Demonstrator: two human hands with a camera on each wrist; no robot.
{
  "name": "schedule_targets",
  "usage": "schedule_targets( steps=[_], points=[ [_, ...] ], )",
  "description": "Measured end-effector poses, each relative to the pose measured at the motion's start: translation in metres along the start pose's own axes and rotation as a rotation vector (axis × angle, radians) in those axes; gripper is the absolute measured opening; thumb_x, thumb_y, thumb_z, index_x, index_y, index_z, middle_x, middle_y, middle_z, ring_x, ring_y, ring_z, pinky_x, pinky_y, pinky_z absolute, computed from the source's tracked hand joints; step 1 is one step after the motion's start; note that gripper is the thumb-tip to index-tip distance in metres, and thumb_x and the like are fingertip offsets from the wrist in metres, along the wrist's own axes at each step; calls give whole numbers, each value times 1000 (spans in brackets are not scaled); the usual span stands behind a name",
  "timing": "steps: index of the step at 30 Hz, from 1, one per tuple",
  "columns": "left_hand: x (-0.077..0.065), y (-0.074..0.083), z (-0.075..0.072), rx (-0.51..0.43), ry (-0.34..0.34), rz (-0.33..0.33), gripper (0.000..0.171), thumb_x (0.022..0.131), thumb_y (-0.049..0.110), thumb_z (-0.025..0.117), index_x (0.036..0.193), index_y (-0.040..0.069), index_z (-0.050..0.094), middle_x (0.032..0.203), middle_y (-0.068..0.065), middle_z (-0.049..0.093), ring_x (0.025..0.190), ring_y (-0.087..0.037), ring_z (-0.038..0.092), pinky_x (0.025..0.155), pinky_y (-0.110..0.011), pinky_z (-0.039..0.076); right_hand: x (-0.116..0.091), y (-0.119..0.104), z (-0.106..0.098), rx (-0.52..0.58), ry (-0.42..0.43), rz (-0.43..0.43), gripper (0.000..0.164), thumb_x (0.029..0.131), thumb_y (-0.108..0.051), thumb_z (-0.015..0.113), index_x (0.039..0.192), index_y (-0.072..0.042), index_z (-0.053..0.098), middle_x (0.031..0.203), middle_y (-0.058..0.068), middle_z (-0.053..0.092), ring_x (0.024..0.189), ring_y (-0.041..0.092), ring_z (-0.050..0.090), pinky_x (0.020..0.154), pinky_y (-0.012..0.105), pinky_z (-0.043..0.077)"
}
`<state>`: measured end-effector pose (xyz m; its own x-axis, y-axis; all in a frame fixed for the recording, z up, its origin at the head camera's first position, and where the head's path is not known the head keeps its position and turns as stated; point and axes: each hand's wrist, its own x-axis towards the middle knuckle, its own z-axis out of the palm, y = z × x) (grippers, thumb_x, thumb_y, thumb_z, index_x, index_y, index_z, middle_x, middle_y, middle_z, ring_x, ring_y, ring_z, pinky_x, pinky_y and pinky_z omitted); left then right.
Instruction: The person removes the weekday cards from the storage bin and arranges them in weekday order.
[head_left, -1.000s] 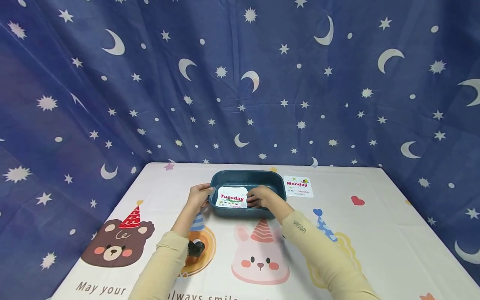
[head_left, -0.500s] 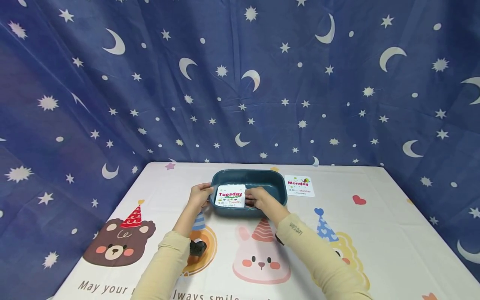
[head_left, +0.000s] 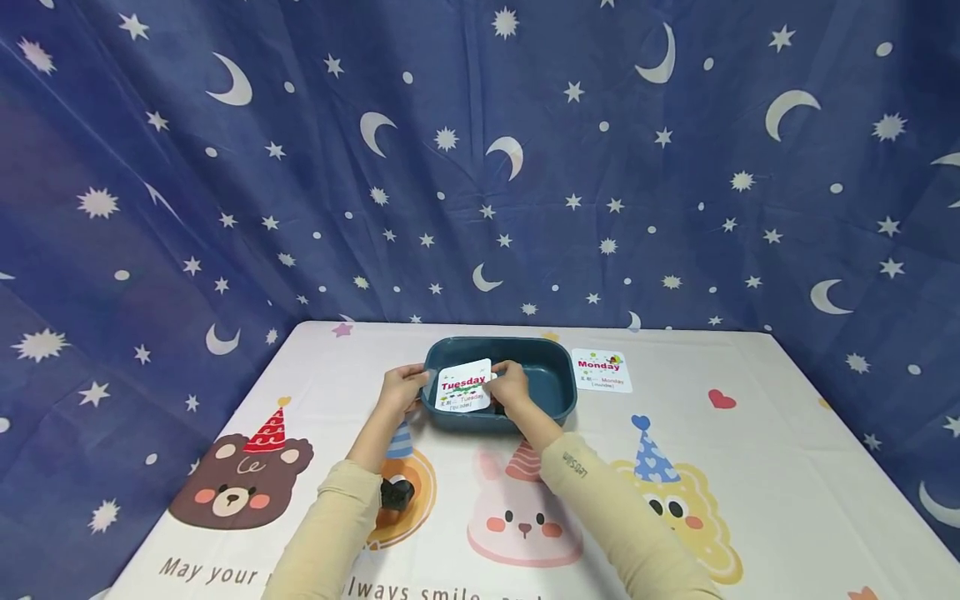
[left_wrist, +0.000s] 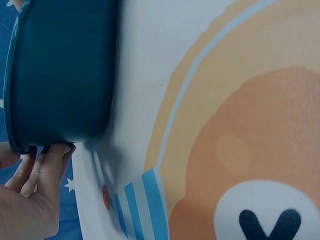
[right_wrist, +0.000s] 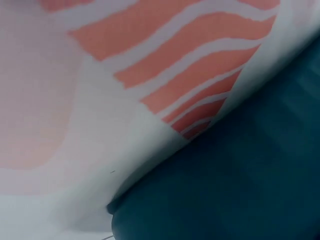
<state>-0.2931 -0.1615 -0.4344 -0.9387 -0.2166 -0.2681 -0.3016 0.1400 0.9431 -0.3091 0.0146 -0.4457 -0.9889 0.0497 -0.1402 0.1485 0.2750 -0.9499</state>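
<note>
Teal bin (head_left: 543, 387), left end gripped by left hand (head_left: 402, 388).
Right hand (head_left: 512, 387) apparently pinches right edge of Tuesday card (head_left: 462, 387), tilted at bin's left half; contact partly hidden. Loose pinch could drop it.

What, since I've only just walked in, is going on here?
A person's left hand grips the left end of a dark teal bin. The right hand holds the Tuesday card by its right edge, at the bin's left half; whether it is inside is unclear. The Monday card lies on the table, right of the bin.
</note>
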Motion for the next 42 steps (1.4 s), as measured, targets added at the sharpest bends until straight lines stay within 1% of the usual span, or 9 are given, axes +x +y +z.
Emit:
schedule_targets(
  steps=[3,6,15,21,25,33,38,40,42],
  points=[
    [0,2,0,4,-12,1,41,96,10,51,135,-1,46,132,-22,54,114,-33,57,75,-28,54,1,0,0,-95,50,-36,29,83,8,62,111,6,56,94,23,64,61,13,53,51,19,44],
    [-1,3,0,1,-17,-3,41,96,10,51,135,-1,47,132,-22,54,113,-33,57,76,-30,55,2,0,1,-150,84,-47,27,83,6,62,110,2,58,91,20,64,71,19,56,52,20,43],
    [0,-1,-1,-7,-24,13,40,96,10,50,134,-2,47,130,-23,54,110,-33,59,77,-30,55,0,-1,0,-169,135,-62,30,81,9,56,110,1,59,82,16,62,65,18,49,51,23,37],
    [2,-2,1,-12,-22,7,40,96,10,50,134,-2,48,130,-24,54,109,-32,59,76,-29,55,0,2,-1,-109,113,-98,30,86,7,54,115,3,58,72,8,52,61,15,42,49,22,32],
    [2,-2,-1,-3,-22,0,40,97,11,50,135,-1,47,131,-23,54,110,-32,59,77,-29,56,0,1,0,-71,85,-173,27,89,4,53,115,3,57,73,8,51,61,15,45,49,22,35],
    [1,2,-7,0,-17,0,41,97,13,50,137,1,45,133,-21,53,113,-31,58,87,-35,54,2,-2,1,6,12,-296,30,96,3,45,126,-2,42,93,17,55,79,27,59,58,25,40],
    [3,2,-8,4,-18,1,42,98,13,49,137,0,44,135,-21,51,115,-32,57,91,-38,52,0,-4,0,68,-63,-318,37,97,3,42,132,-6,32,108,23,59,95,34,64,62,25,44],
    [2,1,-7,0,-31,-3,42,98,13,49,138,0,44,135,-21,50,116,-33,56,91,-37,52,-2,-3,-2,108,-71,-314,39,97,4,41,133,-8,30,111,24,59,86,30,63,59,24,41],
    [2,0,-4,-2,-41,-5,42,98,12,49,138,0,44,135,-21,50,116,-34,56,90,-36,53,-3,-1,-5,150,-75,-319,43,97,5,39,135,-12,28,113,27,57,69,22,57,54,25,37]
  ],
)
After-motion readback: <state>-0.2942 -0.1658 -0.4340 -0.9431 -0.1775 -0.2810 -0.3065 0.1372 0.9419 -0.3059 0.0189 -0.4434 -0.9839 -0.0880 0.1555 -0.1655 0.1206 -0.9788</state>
